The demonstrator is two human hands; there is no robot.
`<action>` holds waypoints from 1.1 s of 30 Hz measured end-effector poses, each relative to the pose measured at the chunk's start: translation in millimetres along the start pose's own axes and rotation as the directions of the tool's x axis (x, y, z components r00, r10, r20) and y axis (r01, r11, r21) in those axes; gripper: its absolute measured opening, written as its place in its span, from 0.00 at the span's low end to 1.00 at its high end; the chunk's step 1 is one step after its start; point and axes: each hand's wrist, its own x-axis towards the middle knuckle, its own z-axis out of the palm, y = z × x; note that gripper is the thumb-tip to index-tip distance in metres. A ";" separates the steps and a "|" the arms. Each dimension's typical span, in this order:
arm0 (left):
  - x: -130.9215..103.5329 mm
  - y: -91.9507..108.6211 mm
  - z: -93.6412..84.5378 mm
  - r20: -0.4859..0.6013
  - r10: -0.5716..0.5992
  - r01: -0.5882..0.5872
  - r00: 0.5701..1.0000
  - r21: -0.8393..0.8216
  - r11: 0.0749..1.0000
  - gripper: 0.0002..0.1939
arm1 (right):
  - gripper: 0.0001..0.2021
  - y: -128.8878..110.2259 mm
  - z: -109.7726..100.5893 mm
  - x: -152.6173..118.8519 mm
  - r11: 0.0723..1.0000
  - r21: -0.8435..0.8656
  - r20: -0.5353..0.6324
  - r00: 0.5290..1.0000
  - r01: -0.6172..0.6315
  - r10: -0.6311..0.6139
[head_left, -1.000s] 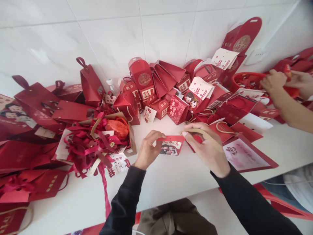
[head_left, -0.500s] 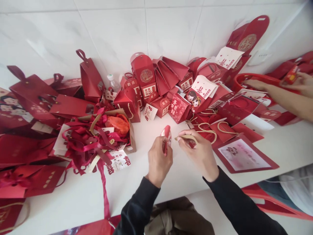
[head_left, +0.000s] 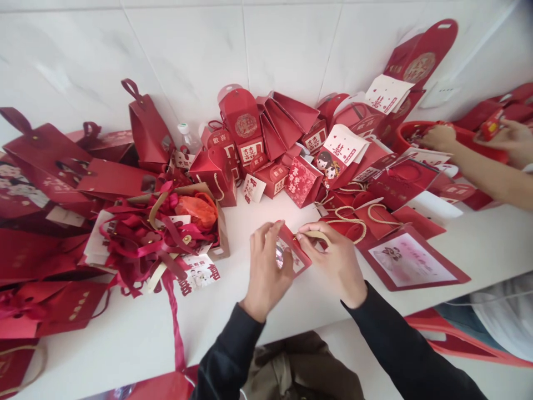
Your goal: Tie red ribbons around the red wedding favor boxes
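At the middle of the table, my left hand (head_left: 266, 278) grips a small red box (head_left: 300, 256) by its left side, with fingers and thumb bent around it. A picture shows on its face, partly covered by the fingers. Pinched in my right hand (head_left: 339, 265) is a tan strap (head_left: 318, 235), curved into a loop. The strap's end, with a small gold bit on it, meets the upper right edge of the red box. Whether it is fastened there I cannot tell.
A cardboard box (head_left: 225, 241) heaped with straps and ribbons stands at left. Red gift boxes (head_left: 250, 125) crowd along the wall. A framed card (head_left: 410, 258) lies at right. Another person's arm (head_left: 487, 172) reaches into a red basin (head_left: 402, 133).
The red box has turned from edge-on to showing its face. My right hand has brought the strap's end against its edge. The view has shifted slightly.
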 end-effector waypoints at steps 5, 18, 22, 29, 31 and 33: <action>27.0 -21.7 -22.6 0.213 0.123 -0.136 0.969 0.045 0.990 0.08 | 0.01 1.5 -4.9 1.2 0.999 -0.009 0.027 0.999 0.037 -0.037; 18.4 -16.1 -23.8 0.278 0.051 -0.025 0.959 -0.096 0.995 0.04 | 0.05 -2.8 -20.1 17.2 0.962 -0.035 0.290 0.924 0.270 -0.249; 15.9 -16.5 -22.5 0.264 0.028 -0.002 0.964 -0.099 0.995 0.03 | 0.05 -2.1 -24.7 23.6 0.937 -0.001 0.382 0.867 0.348 -0.321; 10.8 -16.0 -19.3 0.237 0.036 -0.009 0.971 -0.116 0.993 0.12 | 0.08 -1.3 -30.6 26.0 0.926 -0.023 0.421 0.844 0.378 -0.334; 10.3 -15.3 -18.7 0.234 0.030 -0.003 0.972 -0.116 0.993 0.09 | 0.09 -1.2 -30.6 26.4 0.922 -0.029 0.428 0.839 0.385 -0.337; 10.3 -14.4 -18.3 0.233 0.020 0.007 0.972 -0.115 0.993 0.06 | 0.10 -1.5 -30.7 27.5 0.920 -0.022 0.441 0.830 0.391 -0.342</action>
